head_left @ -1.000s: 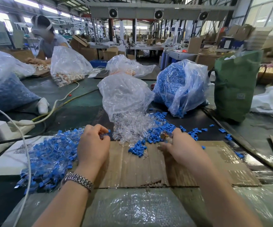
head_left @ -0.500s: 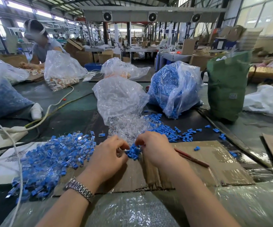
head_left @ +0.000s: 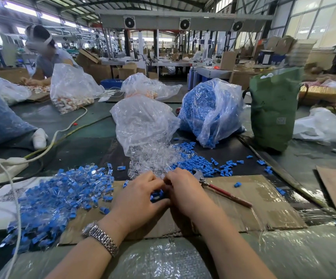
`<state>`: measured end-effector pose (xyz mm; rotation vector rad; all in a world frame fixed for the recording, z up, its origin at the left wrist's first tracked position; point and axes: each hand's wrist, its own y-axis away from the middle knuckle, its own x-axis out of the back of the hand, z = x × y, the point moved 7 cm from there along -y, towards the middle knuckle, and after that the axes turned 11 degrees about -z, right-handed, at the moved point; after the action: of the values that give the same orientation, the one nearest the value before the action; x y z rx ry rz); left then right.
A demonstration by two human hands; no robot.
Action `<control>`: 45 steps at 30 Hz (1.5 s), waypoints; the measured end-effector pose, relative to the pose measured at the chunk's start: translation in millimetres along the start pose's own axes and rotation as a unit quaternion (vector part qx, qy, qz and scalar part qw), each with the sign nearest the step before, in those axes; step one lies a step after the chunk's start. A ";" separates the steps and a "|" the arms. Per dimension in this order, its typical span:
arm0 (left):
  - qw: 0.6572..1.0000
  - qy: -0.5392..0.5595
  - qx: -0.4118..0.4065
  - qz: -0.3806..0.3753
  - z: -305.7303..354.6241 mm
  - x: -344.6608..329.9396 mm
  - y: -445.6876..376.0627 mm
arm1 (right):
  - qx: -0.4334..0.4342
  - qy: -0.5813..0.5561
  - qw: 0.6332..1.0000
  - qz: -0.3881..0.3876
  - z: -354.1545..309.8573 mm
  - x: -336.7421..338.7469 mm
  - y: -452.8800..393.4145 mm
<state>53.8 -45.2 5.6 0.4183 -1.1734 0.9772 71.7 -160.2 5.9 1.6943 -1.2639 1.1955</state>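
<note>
Steel watch [head_left: 100,238] on the near wrist, then left hand [head_left: 138,200] and right hand [head_left: 185,192] knuckle to knuckle over the cardboard [head_left: 263,202]. Apart a second ago: left at the done pile [head_left: 62,194], right out among the loose caps [head_left: 199,164]. Joined half a second ago, not parted since.

Left fingers curled, thumb pinching blue caps [head_left: 157,195] in the gap between the palms. Right fingers curled under too; can't tell what's in them, hidden behind the knuckles. Reads as fetch finished, mating of cap to clear plug under way. Likely one more unit for the done pile shortly.

Red-handled tool [head_left: 223,191] flat on the cardboard, head just beside the right hand, not gripped. Not seen lying there a second ago, so probably put down to free the fingers.

Beyond the fingertips: clear plugs [head_left: 151,158] spilling from the clear bag [head_left: 143,121], touching the loose caps on the right. Plenty of both, so no refill needed yet.

Further back: blue bag [head_left: 209,111], green bag [head_left: 271,109] to its right, apart. Far left: another worker [head_left: 48,55] at the same bench, hands on small parts.
</note>
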 end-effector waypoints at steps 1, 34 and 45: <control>1.000 -0.004 0.000 0.003 0.7 0.0 0.0 | 0.001 -0.001 1.000 0.001 0.3 0.1 0.3; 0.732 0.670 0.121 0.012 -33.3 5.9 6.8 | -0.006 -0.391 0.916 0.088 20.0 23.8 16.0; 0.738 0.664 0.120 -0.002 -30.7 4.6 5.0 | 0.096 -0.379 0.916 0.092 1.3 29.2 20.7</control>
<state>67.7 -18.2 -2.7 -0.1422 0.2767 1.0765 55.0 -176.3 33.1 2.3494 -1.8336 0.7825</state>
